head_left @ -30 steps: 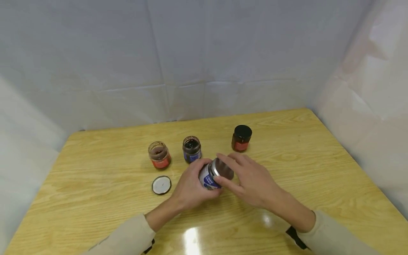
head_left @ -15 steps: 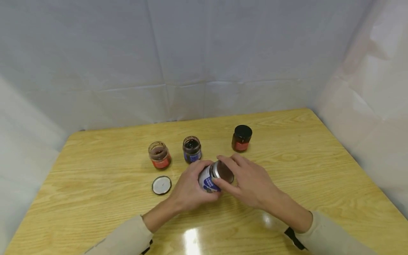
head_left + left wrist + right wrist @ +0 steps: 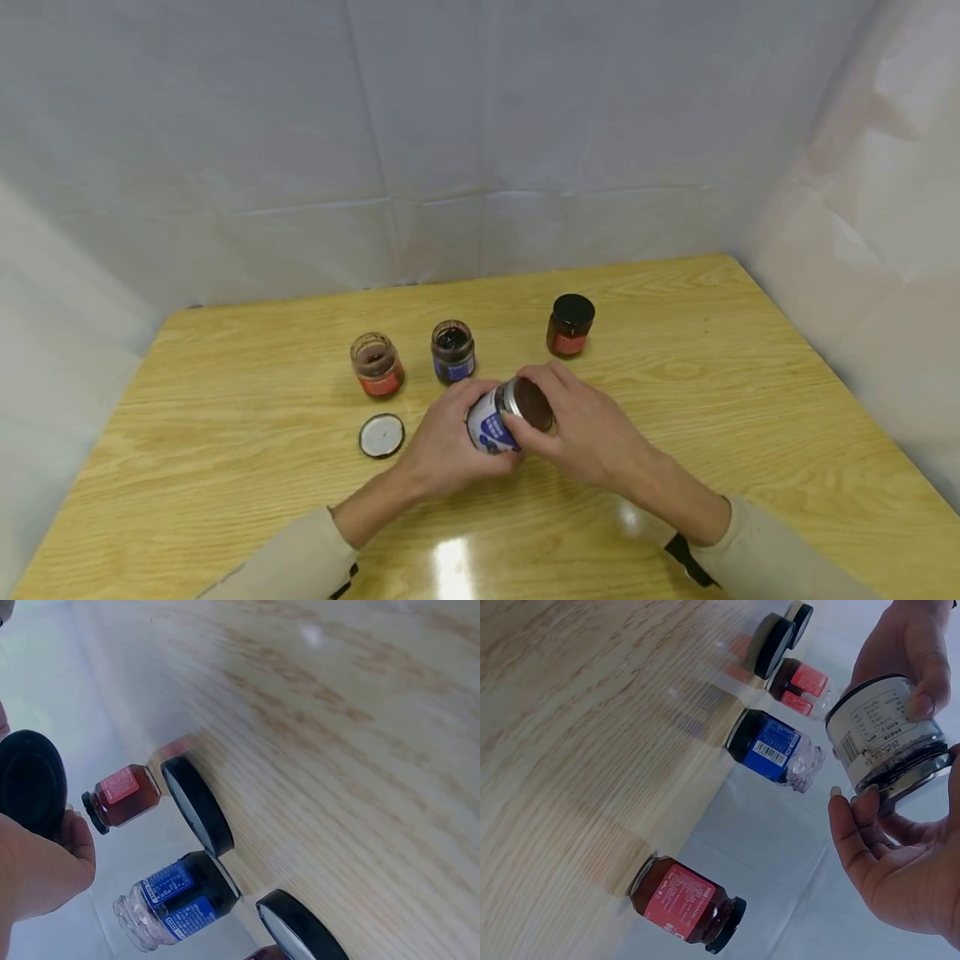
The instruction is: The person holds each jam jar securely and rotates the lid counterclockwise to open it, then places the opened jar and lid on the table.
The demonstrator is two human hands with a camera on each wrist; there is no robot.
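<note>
Jar (image 3: 486, 421), round with a white-and-blue label, tilts in the curled grip of our left hand (image 3: 447, 437), while our right hand (image 3: 592, 427) grasps its silver metal lid (image 3: 534, 404). We hold it nearer us than the open blue-labelled glass jar (image 3: 453, 360). Left of that landmark stands an open red-labelled glass jar (image 3: 379, 373); nearer us and left lies an upturned black-rimmed round lid (image 3: 382, 436); to its right stands a black-capped red-labelled glass jar (image 3: 570, 327).
</note>
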